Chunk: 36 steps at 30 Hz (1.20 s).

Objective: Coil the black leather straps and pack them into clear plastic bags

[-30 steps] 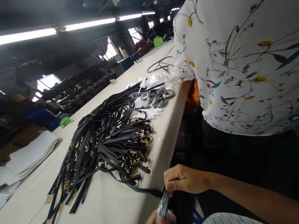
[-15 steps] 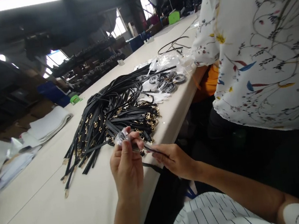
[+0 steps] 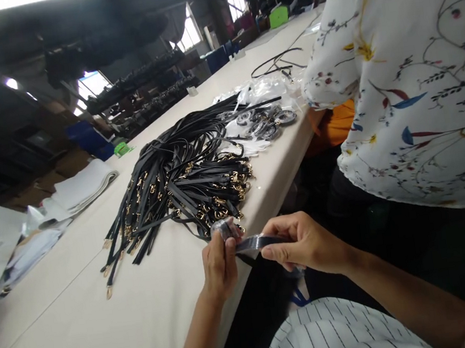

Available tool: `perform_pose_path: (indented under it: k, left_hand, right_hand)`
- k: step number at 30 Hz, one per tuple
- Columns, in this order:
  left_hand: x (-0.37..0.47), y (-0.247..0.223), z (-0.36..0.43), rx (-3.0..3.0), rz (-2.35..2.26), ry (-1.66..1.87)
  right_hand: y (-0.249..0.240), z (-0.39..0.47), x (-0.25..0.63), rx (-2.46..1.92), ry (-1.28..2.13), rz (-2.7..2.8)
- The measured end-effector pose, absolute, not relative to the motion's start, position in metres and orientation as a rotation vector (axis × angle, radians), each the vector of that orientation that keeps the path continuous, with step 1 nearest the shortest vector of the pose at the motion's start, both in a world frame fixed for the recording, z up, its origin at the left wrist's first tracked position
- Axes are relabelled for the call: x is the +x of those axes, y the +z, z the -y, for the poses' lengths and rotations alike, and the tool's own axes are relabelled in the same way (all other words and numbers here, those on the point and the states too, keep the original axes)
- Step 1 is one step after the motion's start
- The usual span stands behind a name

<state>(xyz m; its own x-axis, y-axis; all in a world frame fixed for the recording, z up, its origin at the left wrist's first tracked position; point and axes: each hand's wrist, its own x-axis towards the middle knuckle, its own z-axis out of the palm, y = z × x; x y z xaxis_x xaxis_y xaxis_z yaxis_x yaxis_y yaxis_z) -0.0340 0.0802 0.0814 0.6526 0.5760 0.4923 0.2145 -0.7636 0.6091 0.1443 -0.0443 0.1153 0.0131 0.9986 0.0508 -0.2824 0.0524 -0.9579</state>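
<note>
A black strap (image 3: 252, 243) with a shiny clear wrap on it runs between my two hands at the table's front edge. My left hand (image 3: 220, 266) is closed on its left end, with crinkled clear plastic (image 3: 221, 229) bunched at the fingertips. My right hand (image 3: 306, 244) pinches the strap's other end between thumb and fingers; a bit of clear plastic shows beneath it. Just beyond my left hand lies a large pile of black straps (image 3: 170, 153) with gold-coloured clasps and buckles.
Coiled, plastic-wrapped straps (image 3: 267, 126) and clear bags (image 3: 275, 88) lie past the pile. A co-worker in a flowered shirt (image 3: 397, 89) stands close on the right. White sheets (image 3: 82, 188) and a green tape roll (image 3: 121, 148) lie along the far left side of the pale table (image 3: 108, 338).
Both hands have shifted right and down a little. The right hand has turned and drawn away, so more of the strap shows between the hands. The view has shifted slightly.
</note>
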Motion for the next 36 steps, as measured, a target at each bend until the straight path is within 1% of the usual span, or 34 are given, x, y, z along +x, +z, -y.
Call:
perform_pose_path:
  k: [4,6,8,10,13,16,18,21,23,27,29,32,36]
  left_hand:
    - [-0.04,0.075,-0.061,2.466,-0.488,0.75]
    - [-0.04,0.073,-0.05,2.373,-0.511,0.646]
    - [-0.04,0.075,-0.04,2.222,-0.523,0.578]
    - [-0.039,0.081,-0.029,2.031,-0.493,0.569]
    - [-0.037,0.094,-0.017,1.681,-0.426,0.573]
    - [-0.031,0.111,-0.012,1.37,-0.364,0.639]
    - [-0.025,0.123,-0.015,1.24,-0.346,0.744]
    - [-0.017,0.144,-0.029,1.126,-0.315,0.916]
    - [-0.012,0.154,-0.042,1.09,-0.29,1.019]
    - [-0.001,0.158,-0.07,1.124,-0.326,1.179]
    - [0.006,0.151,-0.079,1.214,-0.38,1.271]
    - [0.011,0.132,-0.087,1.454,-0.471,1.383]
    - [0.005,0.106,-0.092,1.887,-0.558,1.308]
  right_hand:
    - [0.123,0.036,0.156,-1.125,0.95,1.204]
    - [0.121,0.028,0.162,-1.235,0.722,1.356]
    - [0.117,0.019,0.17,-1.263,0.596,1.49]
    - [0.111,0.009,0.176,-1.188,0.643,1.57]
    - [0.102,-0.002,0.178,-0.964,0.873,1.59]
    - [0.094,-0.008,0.165,-0.777,1.11,1.475]
    - [0.089,-0.009,0.153,-0.744,1.219,1.329]
    - [0.082,-0.009,0.138,-0.742,1.283,1.182]
    - [0.079,-0.008,0.131,-0.757,1.227,1.155]
    - [0.073,-0.002,0.118,-0.898,0.982,1.234]
    - [0.071,0.003,0.112,-0.976,0.972,1.269]
    - [0.071,0.011,0.109,-0.974,1.115,1.235]
    - [0.085,0.024,0.12,-0.816,1.357,1.104]
